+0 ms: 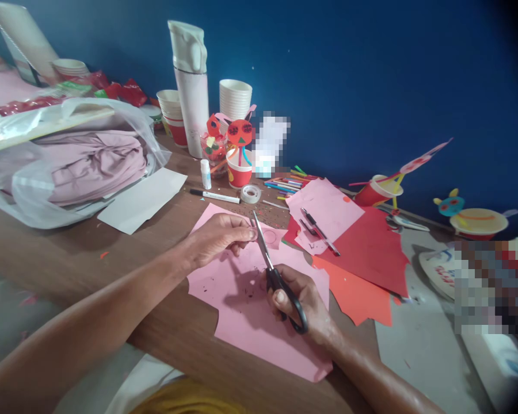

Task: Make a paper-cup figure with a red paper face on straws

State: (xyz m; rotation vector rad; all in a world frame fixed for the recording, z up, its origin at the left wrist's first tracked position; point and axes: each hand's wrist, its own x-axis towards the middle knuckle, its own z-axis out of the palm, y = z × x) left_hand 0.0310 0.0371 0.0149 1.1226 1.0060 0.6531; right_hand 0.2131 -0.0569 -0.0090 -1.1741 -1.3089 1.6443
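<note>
My left hand (222, 234) pinches a small piece of pink paper (273, 237) between thumb and fingers; a round outline is drawn on it. My right hand (304, 293) grips a pair of scissors (262, 244) by their black handles, with the metal blades pointing up and away from me. The blades cross beside my left thumb, at the paper piece. Whether they are biting into it I cannot tell. Below both hands lies a larger pink sheet (280, 339) with cut edges and small dark scraps on it.
Red paper (366, 253), orange paper (360, 293) and pens (322, 233) lie to the right. Behind stand a white bottle (192, 109), a glue stick (205, 174), a tape roll (251, 194) and a decorated cup (240, 172). A plastic bag (82, 167) sits left.
</note>
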